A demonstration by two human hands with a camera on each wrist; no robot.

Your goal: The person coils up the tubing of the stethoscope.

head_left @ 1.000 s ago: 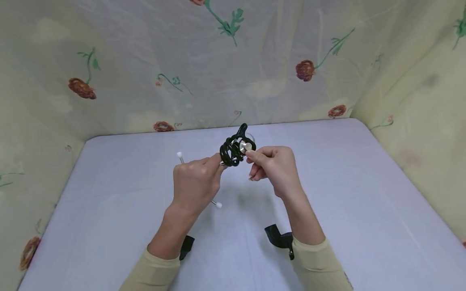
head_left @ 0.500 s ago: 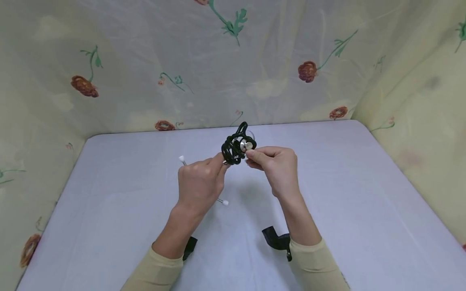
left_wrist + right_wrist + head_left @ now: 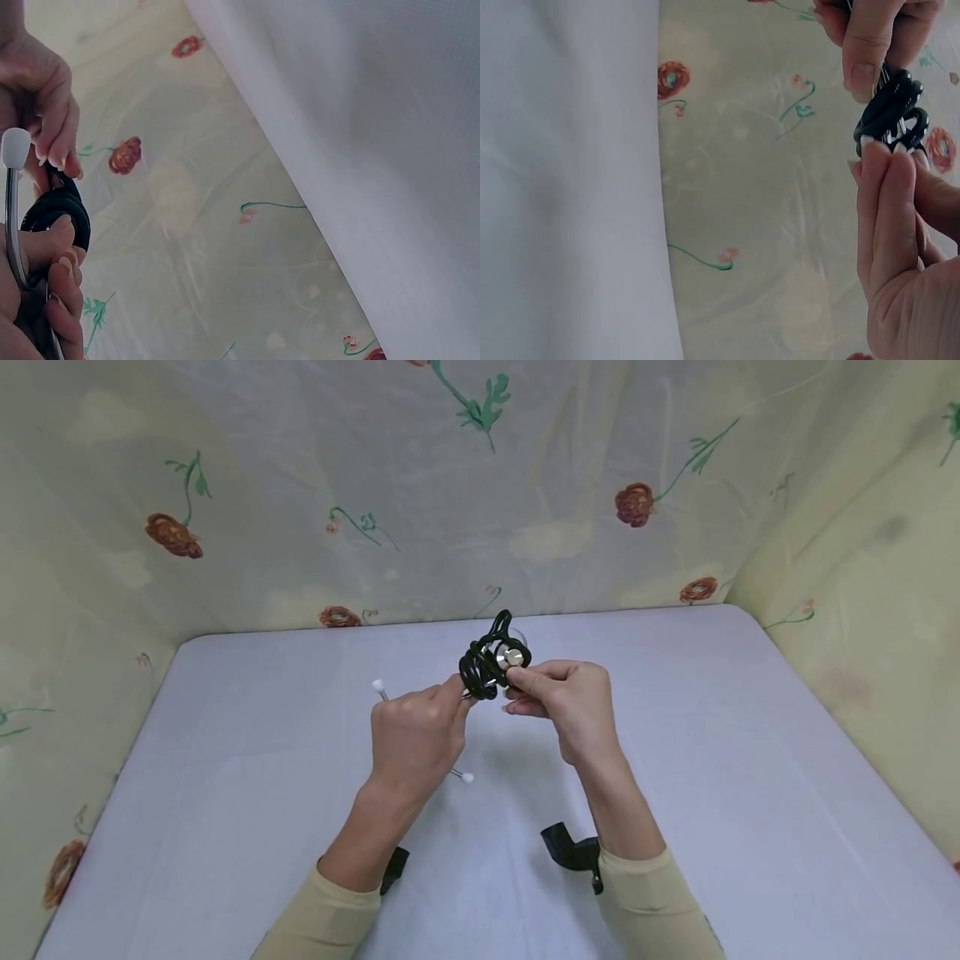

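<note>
A stethoscope hangs above the table, its black tubing (image 3: 476,672) wound in several tight loops. My left hand (image 3: 416,739) grips the metal ear tubes just below the coil. White ear tips (image 3: 378,686) stick out on both sides of that fist; one ear tip (image 3: 16,148) shows large in the left wrist view. At the coil's right side, the thumb and fingers of my right hand (image 3: 577,706) pinch the edge of the silver chest piece (image 3: 512,655). In the right wrist view, right fingertips touch the looped tubing (image 3: 889,109), and most of the chest piece is hidden.
A white-covered table (image 3: 262,793) lies under both hands. Behind it and at its sides hangs a pale curtain (image 3: 525,518) with painted flowers. Black curved mounts (image 3: 572,849) sit at both wrists, near the beige sleeves (image 3: 652,902).
Both hands keep their hold on the stethoscope. The left hand and the coil have shifted slightly right and up, and the lower right fingers have drawn in toward the coil.
</note>
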